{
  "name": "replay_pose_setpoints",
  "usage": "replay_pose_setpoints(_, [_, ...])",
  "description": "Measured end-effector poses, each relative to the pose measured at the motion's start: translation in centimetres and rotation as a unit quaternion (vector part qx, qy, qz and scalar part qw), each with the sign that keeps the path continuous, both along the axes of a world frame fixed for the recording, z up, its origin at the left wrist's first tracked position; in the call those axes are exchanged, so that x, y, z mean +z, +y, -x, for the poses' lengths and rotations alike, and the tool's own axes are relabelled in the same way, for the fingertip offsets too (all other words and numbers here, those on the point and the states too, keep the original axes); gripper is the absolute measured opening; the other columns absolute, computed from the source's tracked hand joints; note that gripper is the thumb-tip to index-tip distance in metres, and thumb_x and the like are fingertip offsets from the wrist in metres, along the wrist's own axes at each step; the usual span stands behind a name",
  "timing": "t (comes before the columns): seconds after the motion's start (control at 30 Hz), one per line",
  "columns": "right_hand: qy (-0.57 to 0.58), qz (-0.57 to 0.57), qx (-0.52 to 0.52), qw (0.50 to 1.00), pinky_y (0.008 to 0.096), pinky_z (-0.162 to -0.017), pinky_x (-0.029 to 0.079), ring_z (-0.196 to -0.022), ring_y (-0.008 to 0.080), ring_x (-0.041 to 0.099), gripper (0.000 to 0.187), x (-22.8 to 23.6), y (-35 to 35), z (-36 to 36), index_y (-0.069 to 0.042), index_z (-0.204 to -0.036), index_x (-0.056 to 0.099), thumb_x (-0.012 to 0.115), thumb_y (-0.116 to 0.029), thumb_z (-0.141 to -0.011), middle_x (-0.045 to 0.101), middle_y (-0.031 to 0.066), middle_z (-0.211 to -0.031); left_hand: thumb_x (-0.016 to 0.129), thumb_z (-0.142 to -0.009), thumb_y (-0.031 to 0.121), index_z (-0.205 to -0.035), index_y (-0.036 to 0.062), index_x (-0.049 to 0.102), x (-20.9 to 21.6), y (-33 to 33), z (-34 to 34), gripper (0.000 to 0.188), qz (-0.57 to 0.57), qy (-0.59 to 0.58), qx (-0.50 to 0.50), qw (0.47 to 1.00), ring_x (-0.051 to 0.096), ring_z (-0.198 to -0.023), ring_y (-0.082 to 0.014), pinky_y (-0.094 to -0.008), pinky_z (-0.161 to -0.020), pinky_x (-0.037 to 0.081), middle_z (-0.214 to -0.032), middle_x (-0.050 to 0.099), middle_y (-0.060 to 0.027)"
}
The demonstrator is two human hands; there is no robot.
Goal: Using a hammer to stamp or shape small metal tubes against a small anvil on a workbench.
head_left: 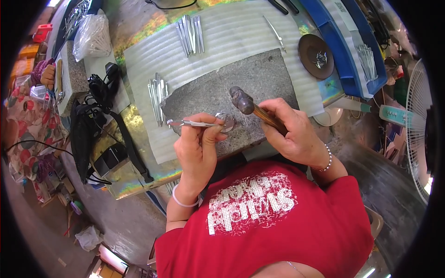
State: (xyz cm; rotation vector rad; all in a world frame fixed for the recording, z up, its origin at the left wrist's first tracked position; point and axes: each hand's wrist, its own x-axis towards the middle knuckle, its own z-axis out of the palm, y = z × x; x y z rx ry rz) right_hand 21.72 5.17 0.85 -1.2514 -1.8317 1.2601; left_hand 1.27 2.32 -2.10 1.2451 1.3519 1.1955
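My left hand (197,146) pinches slim silver tweezers (197,123) between thumb and fingers, holding them roughly level. Their right end lies at a small round shiny metal block (226,121) on the grey stone slab (259,74). In my right hand (296,132) is a hammer (243,101), gripped by its wooden handle. Its dark rounded head hangs over the slab, to the right of and beyond the metal block, apart from the tweezers. Similar slim metal pieces lie in a bundle (159,99) left of the slab and in another bundle (190,34) beyond it.
White foam sheeting (143,55) lies under the slab. At the right are a brown round dish (315,53) with small metal pieces, a blue tray (340,41) and a fan (417,120). Black straps (125,143) and a second stone block (73,76) with another person's hand (47,75) are left.
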Motion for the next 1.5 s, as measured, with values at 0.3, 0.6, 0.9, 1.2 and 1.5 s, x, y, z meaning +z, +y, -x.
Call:
replay_pose_setpoints(0.3, [0.058,-0.002,-0.001,0.998,0.0282,-0.058,0.045,-0.062,0.0179,0.058,0.031,0.8,0.1,0.7,-0.002,-0.111,0.049,0.058,-0.001,-0.081,0.056,0.0106,-0.074,0.058,-0.081,-0.009,-0.095,-0.0014,0.054,-0.5,-0.2,0.0,0.016,-0.146,0.181,-0.028,0.972,0.065,-0.065,-0.0213,-0.0283,-0.056,0.051,-0.085,0.063,-0.0131])
replay_pose_setpoints(0.6, [0.153,-0.19,0.151,0.958,0.0282,-0.052,0.047,-0.059,0.0249,0.059,0.025,3.8,2.3,3.8,-0.004,-0.091,0.062,0.072,-0.006,-0.069,0.059,0.0095,-0.071,0.067,-0.068,0.009,-0.105,-0.0033,0.055,1.8,-0.9,0.6,0.041,-0.105,0.266,-0.159,0.945,0.06,-0.085,-0.0327,-0.0378,-0.066,0.05,-0.094,0.058,-0.0158])
replay_pose_setpoints(0.9, [0.153,0.072,0.08,0.982,0.027,-0.061,0.049,-0.072,0.0184,0.062,0.033,7.2,1.0,2.8,-0.001,-0.11,0.053,0.066,-0.003,-0.08,0.059,0.0113,-0.091,0.061,-0.066,-0.002,-0.095,0.0054,0.058,0.2,0.5,1.0,0.03,-0.264,0.317,-0.103,0.905,0.061,-0.057,-0.0235,-0.0321,-0.048,0.049,-0.079,0.059,-0.0075])
replay_pose_setpoints(1.2, [-0.07,-0.149,0.173,0.971,0.0297,-0.062,0.05,-0.071,0.0258,0.063,0.042,10.0,-0.1,0.1,0.002,-0.118,0.051,0.064,0.0,-0.077,0.063,0.0141,-0.091,0.059,-0.067,-0.003,-0.09,0.0058,0.055,0.2,0.7,1.1,0.025,-0.259,0.267,-0.091,0.924,0.059,-0.057,-0.0212,-0.031,-0.046,0.047,-0.074,0.053,-0.0058])
replay_pose_setpoints(1.5, [-0.141,-0.22,0.21,0.942,0.0302,-0.053,0.049,-0.065,0.0233,0.061,0.05,10.0,-0.5,-0.1,0.006,-0.122,0.048,0.065,-0.001,-0.076,0.062,0.0145,-0.088,0.058,-0.067,-0.003,-0.089,0.0057,0.056,0.2,0.6,1.0,0.023,-0.245,0.276,-0.101,0.924,0.058,-0.054,-0.0217,-0.0313,-0.044,0.046,-0.074,0.053,-0.0065])
